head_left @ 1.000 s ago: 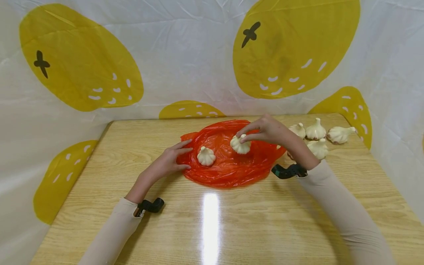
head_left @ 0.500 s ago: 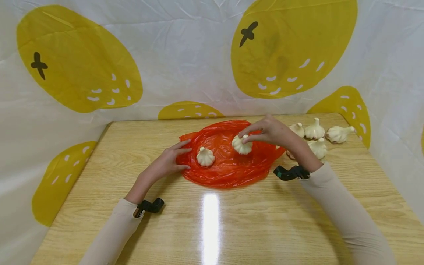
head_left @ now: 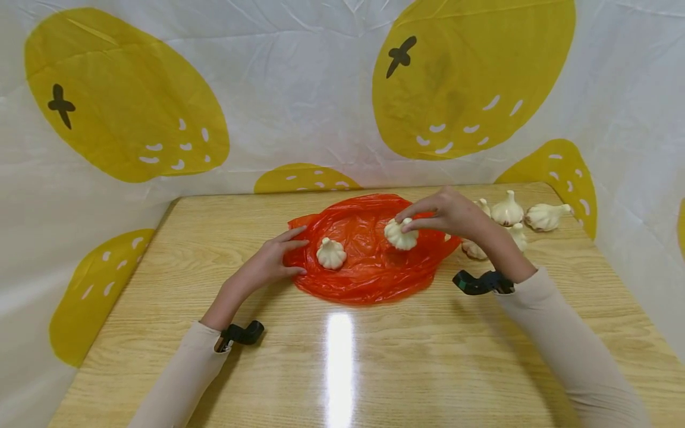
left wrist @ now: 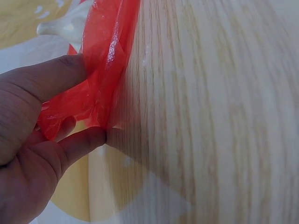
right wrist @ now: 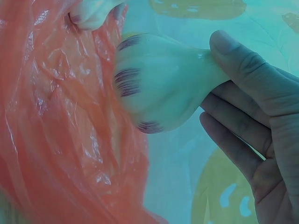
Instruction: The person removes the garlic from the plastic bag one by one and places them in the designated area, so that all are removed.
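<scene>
A red plastic bag lies spread on the table, its mouth open upward. Inside it at the left sits a pale garlic bulb. Over the bag's right half, my right hand pinches a second garlic bulb by its stem. Purple streaks mark that held bulb's rounded end in the right wrist view. At the bag's left edge, my left hand touches the plastic with spread fingers. The left wrist view has the thumb against the red plastic, with other fingertips lower down.
Several more garlic bulbs lie at the table's back right, partly hidden by my right arm. White cloth with yellow fruit prints hangs behind the wooden table. A black wrist camera is on my right forearm.
My right hand has moved a little to the right with the garlic bulb. My left hand and the bulb in the bag stay about where they were.
</scene>
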### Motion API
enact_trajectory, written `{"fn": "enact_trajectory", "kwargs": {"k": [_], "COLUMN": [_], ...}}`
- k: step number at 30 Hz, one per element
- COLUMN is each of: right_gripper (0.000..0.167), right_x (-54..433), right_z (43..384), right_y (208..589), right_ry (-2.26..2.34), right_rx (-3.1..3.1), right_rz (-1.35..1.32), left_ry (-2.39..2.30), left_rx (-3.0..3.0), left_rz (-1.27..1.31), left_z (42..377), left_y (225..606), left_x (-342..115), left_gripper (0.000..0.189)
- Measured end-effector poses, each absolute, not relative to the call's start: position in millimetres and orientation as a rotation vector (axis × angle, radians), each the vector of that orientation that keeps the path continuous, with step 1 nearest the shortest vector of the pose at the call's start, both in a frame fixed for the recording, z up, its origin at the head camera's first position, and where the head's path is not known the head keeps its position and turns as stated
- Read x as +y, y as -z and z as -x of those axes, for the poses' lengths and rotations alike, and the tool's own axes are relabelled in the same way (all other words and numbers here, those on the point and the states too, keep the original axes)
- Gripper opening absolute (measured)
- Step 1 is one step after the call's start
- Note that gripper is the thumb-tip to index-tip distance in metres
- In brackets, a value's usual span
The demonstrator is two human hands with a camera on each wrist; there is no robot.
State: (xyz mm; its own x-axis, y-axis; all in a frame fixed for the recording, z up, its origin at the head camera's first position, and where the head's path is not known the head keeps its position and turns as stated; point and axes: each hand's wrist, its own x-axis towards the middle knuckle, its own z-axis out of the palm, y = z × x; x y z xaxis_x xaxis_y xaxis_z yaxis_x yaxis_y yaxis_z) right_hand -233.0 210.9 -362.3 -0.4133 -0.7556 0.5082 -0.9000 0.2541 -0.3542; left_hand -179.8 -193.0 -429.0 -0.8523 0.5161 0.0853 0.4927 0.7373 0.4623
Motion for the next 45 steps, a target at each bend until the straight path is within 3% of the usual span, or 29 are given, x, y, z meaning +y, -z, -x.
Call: {"fn": "enact_trajectory", "kwargs": {"k": [14,29,45], "right_gripper": [0.036,0.021,0.031], "right_x": [227.8,250.5,272.9], "right_z": [228.8,225.9,216.5], "right_y": [349.7,354.1,349.5], "right_ry": [-0.887,-0.88,-0.821], "right_rx": [-2.252,-2.254,-2.347], "right_rz": [-1.552,-1.523,-1.423], "left_ry": [-0.726,-0.756,-0.761], "left_rx": [2.877,2.872,2.874], "left_rz": [-0.829,-0.839,-0.823], "left_z": [180.7,180.2,179.1], "left_y": [426.0,428.5,427.7], "left_x": [-193.3,-194.9,-194.6], "left_gripper": [0.064,0.064,0.064]}}
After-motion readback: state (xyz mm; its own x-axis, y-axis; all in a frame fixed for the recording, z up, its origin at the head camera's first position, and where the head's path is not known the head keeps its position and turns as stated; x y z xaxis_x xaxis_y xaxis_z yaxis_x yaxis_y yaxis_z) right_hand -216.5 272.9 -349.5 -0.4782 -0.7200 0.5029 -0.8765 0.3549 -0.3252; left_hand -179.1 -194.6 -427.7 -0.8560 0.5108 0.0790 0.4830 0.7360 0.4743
